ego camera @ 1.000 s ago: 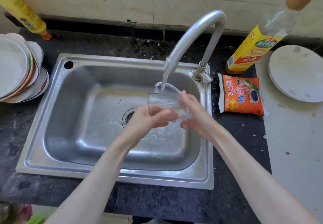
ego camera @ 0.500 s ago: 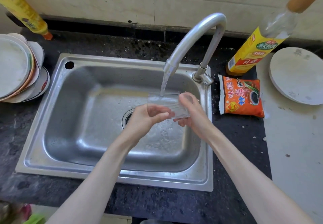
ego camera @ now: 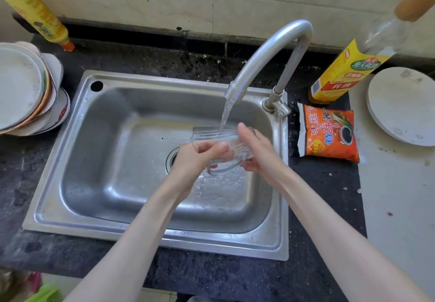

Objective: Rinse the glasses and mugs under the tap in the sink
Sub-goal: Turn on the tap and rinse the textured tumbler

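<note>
A clear ribbed glass sits mid-frame over the sink, under the tap stream, clamped between both grips: left hand curled round its near side, right hand round its right. Its blurred outline is hard to trace. Stacked plates lie at the left edge, an orange sauce packet right on the table.

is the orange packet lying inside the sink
No, the orange packet lies on the dark counter to the right of the sink, beside the tap base.
</note>
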Available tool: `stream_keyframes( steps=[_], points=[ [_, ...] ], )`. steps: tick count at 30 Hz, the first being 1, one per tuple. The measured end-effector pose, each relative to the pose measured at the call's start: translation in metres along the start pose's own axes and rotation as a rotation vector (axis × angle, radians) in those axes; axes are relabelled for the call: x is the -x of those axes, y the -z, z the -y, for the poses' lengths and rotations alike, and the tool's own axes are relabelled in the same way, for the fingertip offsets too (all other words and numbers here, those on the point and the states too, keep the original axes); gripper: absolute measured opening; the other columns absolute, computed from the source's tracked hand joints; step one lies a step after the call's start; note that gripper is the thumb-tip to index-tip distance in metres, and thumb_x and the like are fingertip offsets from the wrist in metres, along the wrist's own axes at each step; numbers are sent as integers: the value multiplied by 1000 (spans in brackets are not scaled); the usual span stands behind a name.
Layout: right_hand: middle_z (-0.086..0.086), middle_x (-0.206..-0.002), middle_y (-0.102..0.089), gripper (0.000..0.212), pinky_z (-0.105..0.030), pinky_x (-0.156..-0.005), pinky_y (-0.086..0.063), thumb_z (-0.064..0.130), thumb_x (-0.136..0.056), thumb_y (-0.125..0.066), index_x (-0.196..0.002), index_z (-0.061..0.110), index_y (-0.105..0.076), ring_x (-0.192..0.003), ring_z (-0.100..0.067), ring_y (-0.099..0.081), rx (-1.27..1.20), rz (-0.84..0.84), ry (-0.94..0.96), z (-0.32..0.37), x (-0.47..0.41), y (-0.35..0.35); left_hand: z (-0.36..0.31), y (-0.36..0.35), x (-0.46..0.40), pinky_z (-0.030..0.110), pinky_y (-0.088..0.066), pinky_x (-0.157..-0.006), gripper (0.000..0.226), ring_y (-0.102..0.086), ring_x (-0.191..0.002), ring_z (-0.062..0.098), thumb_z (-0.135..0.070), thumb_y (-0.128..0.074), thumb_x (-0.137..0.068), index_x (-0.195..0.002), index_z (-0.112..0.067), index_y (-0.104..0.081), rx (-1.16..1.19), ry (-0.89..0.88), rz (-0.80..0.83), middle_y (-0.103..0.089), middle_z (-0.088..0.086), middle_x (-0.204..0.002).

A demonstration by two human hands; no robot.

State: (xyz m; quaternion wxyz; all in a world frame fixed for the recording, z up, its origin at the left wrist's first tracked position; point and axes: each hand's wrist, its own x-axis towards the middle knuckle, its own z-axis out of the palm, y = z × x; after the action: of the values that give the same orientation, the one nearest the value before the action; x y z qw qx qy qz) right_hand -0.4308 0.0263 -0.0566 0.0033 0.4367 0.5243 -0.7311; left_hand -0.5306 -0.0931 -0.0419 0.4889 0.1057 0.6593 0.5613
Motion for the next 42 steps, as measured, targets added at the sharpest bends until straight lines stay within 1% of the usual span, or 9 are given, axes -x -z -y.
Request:
stream_keyframes(
  steps=[4,8,12,15,19,23,31,37,42],
  points=[
    [-7,-63,-54,49,-13,-27,-19,56,-85,-46,-98,9,-51,-31,-7,-29,-328,184,-410,1,-5,18,1,16,0,20,-48,-81,28,-64,-93,12,-37,-53,-90,-87,-16,-70,-421,-401,127,-72,-4,-93],
    [-12,-71,-59,62,-15,-29,-30,60,-84,-45,-113,5,-50,-38,-8,-36,-302,242,-405,-12,-4,18,0,34,-9,27,-45,-86,26,-60,-93,10,-38,-60,-82,-92,-17,-70,-866,-469,281,-67,-12,-90],
    [-5,-98,-60,48,-29,-62,-47,50,-95,-36,-123,14,-48,-72,-16,-58,-259,88,-114,-8,0,1,2,18,-4,10,-43,-70,10,-66,-73,1,-12,-61,-87,-77,-14,-64,-393,-299,110,-69,-8,-74],
    [-3,-103,-58,49,-28,-62,-44,50,-92,-41,-127,15,-41,-75,-15,-58,-148,17,78,-15,7,-6,-4,9,-1,9,-44,-70,15,-67,-68,7,-15,-56,-89,-76,-14,-63,-124,-216,1,-71,-1,-67],
    [-6,-71,-61,56,-34,-43,-47,53,-91,-42,-113,2,-47,-38,-11,-46,-216,141,-116,-9,7,4,-5,14,1,14,-41,-92,21,-59,-105,-3,-24,-64,-86,-106,-21,-69,-622,-258,394,-68,-10,-110],
    [-16,-96,-60,54,-15,-28,-25,48,-86,-52,-126,12,-48,-36,-14,-40,-198,163,-311,-7,3,17,0,15,-1,23,-2,-114,50,-35,-130,4,-29,-57,-88,-134,-38,-42,-1239,-441,476,-45,-14,-140],
    [-12,-90,-61,49,-15,-27,-25,52,-87,-51,-120,16,-50,-37,-15,-43,-283,84,-269,-6,6,8,2,15,3,2,-31,-90,29,-59,-84,-10,-8,-72,-78,-79,-38,-71,-672,-268,272,-67,-24,-68],
    [-11,-118,-61,55,-24,-49,-45,57,-86,-51,-122,15,-52,-82,-20,-59,-182,-34,-44,-15,2,2,-2,16,17,5,-42,-69,10,-66,-78,-2,-3,-62,-83,-87,-11,-66,-114,-72,97,-74,-7,-77],
    [-6,-90,-63,38,-21,-48,-45,42,-94,-43,-110,11,-60,-61,-15,-57,-627,61,-169,-22,9,-12,5,2,13,14,-44,-72,10,-58,-74,-1,-6,-69,-78,-80,-15,-65,-580,-527,-81,-66,-11,-77]
  ],
)
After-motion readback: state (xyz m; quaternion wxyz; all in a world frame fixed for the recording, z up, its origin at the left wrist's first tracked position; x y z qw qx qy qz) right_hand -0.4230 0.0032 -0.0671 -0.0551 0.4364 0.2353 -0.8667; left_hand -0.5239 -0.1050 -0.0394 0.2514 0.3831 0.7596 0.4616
